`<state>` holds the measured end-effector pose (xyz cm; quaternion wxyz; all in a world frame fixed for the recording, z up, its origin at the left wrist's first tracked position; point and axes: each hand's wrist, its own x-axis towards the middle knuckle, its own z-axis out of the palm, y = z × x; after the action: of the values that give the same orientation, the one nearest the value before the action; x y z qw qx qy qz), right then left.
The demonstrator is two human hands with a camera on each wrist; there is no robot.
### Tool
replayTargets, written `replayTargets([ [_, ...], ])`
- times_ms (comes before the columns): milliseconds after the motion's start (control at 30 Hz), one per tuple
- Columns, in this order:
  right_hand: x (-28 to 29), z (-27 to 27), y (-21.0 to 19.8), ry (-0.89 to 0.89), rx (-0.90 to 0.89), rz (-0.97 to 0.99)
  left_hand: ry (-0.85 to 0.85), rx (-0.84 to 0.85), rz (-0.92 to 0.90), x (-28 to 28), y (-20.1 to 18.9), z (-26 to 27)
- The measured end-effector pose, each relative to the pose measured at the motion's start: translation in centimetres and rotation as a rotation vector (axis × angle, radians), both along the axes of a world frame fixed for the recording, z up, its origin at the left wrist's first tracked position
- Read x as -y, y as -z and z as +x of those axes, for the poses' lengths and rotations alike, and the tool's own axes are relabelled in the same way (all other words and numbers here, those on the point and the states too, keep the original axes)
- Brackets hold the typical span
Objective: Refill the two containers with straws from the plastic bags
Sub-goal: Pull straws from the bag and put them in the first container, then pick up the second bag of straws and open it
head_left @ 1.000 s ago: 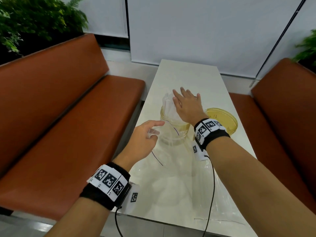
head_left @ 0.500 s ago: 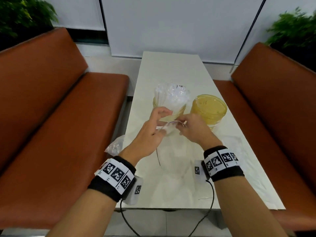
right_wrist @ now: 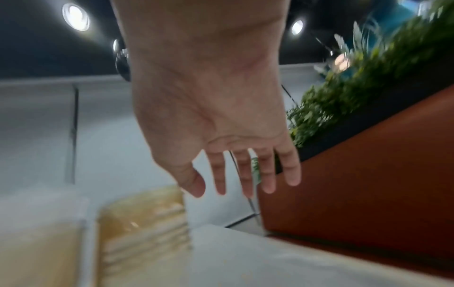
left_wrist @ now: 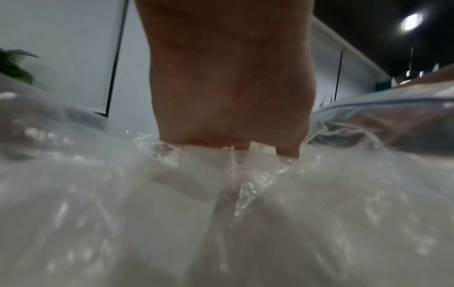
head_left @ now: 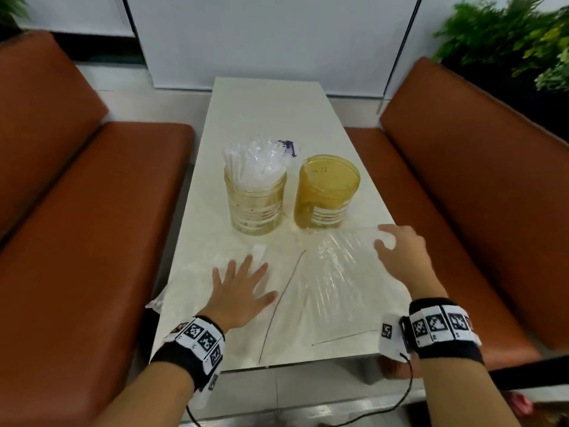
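Observation:
Two round containers stand mid-table. The left container (head_left: pixel 255 204) is packed with clear wrapped straws (head_left: pixel 252 158). The amber right container (head_left: pixel 326 192) (right_wrist: pixel 145 213) looks empty. A clear plastic bag of straws (head_left: pixel 332 272) lies in front of them. My right hand (head_left: pixel 385 238) (right_wrist: pixel 245 186) hovers over its far right end, fingers spread and holding nothing. My left hand (head_left: pixel 243 272) lies flat, fingers splayed, pressing on a flattened clear bag (head_left: pixel 191 282) (left_wrist: pixel 221 194) at the table's near left.
The narrow white table (head_left: pixel 271 109) runs between two brown benches (head_left: pixel 92 211) (head_left: pixel 462 180); its far half is bare. A small white slip (head_left: pixel 258 251) lies ahead of my left fingers. A blue-printed scrap (head_left: pixel 288 147) shows behind the straws. Plants (head_left: pixel 508 41) line the right.
Both hands let go of the small piece they pinched near the containers. The left dropped flat onto the left bag; the right swung right over the bag of straws.

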<state>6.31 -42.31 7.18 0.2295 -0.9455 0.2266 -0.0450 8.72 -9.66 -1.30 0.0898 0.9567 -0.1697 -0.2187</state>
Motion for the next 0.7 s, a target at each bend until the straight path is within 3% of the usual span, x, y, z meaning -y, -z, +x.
replayTargets([
  [67, 3.3, -0.8, 1.5, 0.186, -0.202, -0.068, 0.015, 0.025, 0.042, 0.8, 1.2, -0.1],
  [200, 5.3, -1.0, 4.1, 0.189, -0.441, 0.265, -0.016, 0.136, 0.104, 2.3, 3.1, -0.3],
  [367, 5.3, -0.2, 5.4, 0.135, -0.354, 0.485, -0.103, 0.175, 0.088, 3.7, 2.8, -0.6],
  [567, 6.4, -1.4, 5.1, 0.014, -0.250, 0.537, -0.134, 0.144, 0.083, 4.3, 2.4, -0.9],
  [700, 7.6, -3.3, 3.5, -0.050, -0.053, 0.560, -0.133, 0.097, 0.078, 4.8, 2.0, -0.8],
])
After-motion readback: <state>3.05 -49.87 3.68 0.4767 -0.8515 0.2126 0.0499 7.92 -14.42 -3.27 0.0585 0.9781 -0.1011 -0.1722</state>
